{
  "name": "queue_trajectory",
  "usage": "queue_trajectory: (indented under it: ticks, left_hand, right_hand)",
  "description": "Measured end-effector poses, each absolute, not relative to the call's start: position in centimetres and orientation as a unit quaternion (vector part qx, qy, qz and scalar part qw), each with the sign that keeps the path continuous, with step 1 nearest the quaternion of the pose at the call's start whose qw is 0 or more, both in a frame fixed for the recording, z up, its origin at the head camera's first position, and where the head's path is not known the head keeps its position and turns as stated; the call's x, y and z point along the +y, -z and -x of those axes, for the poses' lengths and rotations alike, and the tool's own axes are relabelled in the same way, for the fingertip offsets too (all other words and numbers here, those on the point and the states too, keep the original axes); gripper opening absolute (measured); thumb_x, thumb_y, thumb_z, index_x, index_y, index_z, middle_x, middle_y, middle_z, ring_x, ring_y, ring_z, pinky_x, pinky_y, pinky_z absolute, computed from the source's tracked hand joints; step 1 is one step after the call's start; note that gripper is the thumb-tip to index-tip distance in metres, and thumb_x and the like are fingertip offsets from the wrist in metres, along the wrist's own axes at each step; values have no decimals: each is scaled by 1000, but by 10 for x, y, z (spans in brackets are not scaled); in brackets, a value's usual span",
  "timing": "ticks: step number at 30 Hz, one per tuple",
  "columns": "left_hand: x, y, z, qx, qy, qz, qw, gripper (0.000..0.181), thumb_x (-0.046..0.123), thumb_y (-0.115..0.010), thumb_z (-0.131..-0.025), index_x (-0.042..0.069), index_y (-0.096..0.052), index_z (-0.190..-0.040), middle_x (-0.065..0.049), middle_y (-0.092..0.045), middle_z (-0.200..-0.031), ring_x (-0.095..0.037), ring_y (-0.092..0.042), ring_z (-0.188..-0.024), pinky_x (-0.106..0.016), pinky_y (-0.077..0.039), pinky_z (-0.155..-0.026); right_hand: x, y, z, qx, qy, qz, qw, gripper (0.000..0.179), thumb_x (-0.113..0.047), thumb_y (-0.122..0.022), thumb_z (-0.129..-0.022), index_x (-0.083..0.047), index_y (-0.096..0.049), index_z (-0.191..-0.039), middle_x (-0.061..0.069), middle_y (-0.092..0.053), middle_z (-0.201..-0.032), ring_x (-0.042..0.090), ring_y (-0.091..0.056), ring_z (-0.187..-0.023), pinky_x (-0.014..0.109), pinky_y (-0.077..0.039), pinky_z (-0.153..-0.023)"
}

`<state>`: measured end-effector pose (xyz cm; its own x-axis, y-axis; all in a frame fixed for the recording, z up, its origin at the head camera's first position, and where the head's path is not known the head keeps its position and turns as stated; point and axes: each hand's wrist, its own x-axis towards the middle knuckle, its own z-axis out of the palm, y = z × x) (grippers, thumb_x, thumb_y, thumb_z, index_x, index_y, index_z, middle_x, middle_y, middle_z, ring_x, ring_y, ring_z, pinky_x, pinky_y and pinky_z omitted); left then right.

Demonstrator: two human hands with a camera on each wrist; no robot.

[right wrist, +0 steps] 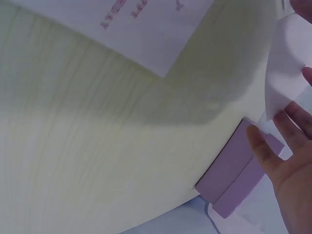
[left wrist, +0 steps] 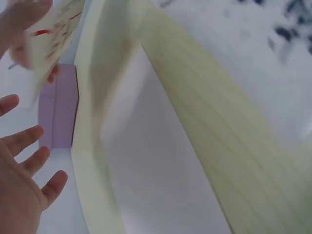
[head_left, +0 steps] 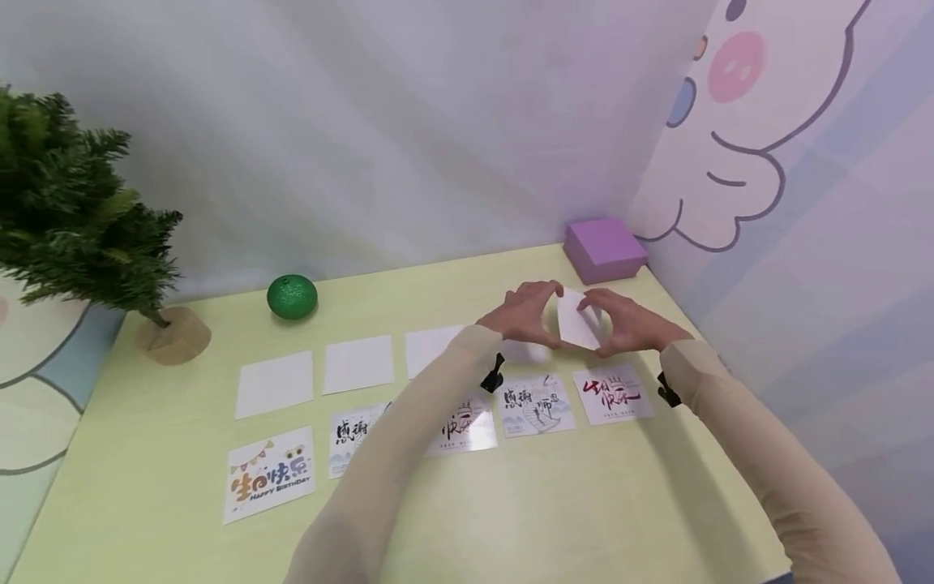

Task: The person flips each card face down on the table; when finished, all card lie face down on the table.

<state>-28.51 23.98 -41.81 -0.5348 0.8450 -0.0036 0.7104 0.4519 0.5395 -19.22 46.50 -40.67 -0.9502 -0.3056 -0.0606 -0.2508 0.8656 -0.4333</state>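
Both hands hold a thin white rectangular card (head_left: pixel 576 323), tilted up above the pale yellow wood-grain table (head_left: pixel 562 511), near its far right corner. The left hand (head_left: pixel 524 315) has its left edge between a curved thumb and forefinger; the right hand (head_left: pixel 629 321) grips the opposite side likewise, the other fingers of both spread clear. The head view shows the card's blank face; the left wrist view catches a blurred red-marked print on its other face, too smeared to read.

Beneath, a flat blank white card (left wrist: pixel 151 156) is partly covered by the left hand in the head view. The beige left sleeve (head_left: pixel 401 454) hides parts of a blank card (head_left: pixel 426 347) and two printed cards in the front row. Behind stands a purple box (head_left: pixel 607 247); the green artificial tree (head_left: pixel 73 219) is cut off at the left edge.
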Motion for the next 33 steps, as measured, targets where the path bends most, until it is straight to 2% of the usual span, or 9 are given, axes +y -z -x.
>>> queue_trajectory:
  ticks: [5, 12, 15, 18, 23, 29, 33]
  left_hand:
    - [221, 428, 293, 857, -200, -453, 139, 91, 55, -81, -68, 23, -37, -141, -3, -44, -145, -25, -35, -137, -52, -31, -108]
    - [201, 431, 296, 862, -174, -456, 139, 93, 57, -79, -70, 23, -36, -145, -3, -45, -140, -23, -40, -133, -51, -34, -107]
    - [187, 421, 298, 860, -175, -462, 130, 93, 54, -79, -71, 22, -35, -146, -4, -43, -141, -24, -41, -133, -51, -35, -108]
    - [167, 407, 300, 861, -168, -463, 125, 96, 55, -78, -72, 23, -32, -149, -5, -38, -148, -24, -38, -137, -52, -32, -110]
    - [109, 387, 300, 882, -147, -431, 123, 105, 60, -78, -69, 24, -25, -153, -6, -28, -157, -26, -27, -145, -57, -23, -114]
    - [27, 380, 282, 911, -146, -371, 104, 110, 59, -82, -64, 19, -28, -151, -8, -30, -156, -27, -26, -145, -56, -24, -113]
    - [-26, 387, 255, 921, -150, -347, 91, 109, 55, -85, -62, 14, -34, -149, -9, -36, -153, -28, -28, -144, -56, -26, -111]
  right_hand:
    - [464, 410, 203, 974, 125, 126, 139, 75, -23, -86, -60, -12, -55, -127, 23, -42, -145, 47, -41, -131, 62, -34, -105]
    - [452, 410, 213, 966, 117, 122, 196, 78, -21, -86, -64, -9, -52, -134, 26, -37, -148, 49, -36, -135, 64, -28, -109]
    - [440, 402, 214, 967, 129, 117, 184, 78, -27, -83, -71, -4, -48, -138, 29, -34, -149, 50, -31, -136, 65, -25, -109]
    - [425, 392, 214, 971, 143, 112, 158, 87, -36, -78, -78, 0, -36, -145, 31, -30, -150, 51, -28, -138, 65, -23, -110]
    - [384, 387, 219, 969, 145, 150, 131, 106, -49, -76, -78, 1, -19, -152, 32, -26, -152, 50, -27, -138, 64, -23, -111]
    - [318, 385, 222, 962, 129, 214, 106, 106, -51, -79, -73, 0, -27, -150, 28, -33, -149, 45, -35, -136, 60, -30, -110]
    - [264, 389, 217, 953, 131, 253, 107, 99, -48, -78, -76, 1, -31, -148, 25, -36, -149, 41, -39, -136, 54, -33, -111]
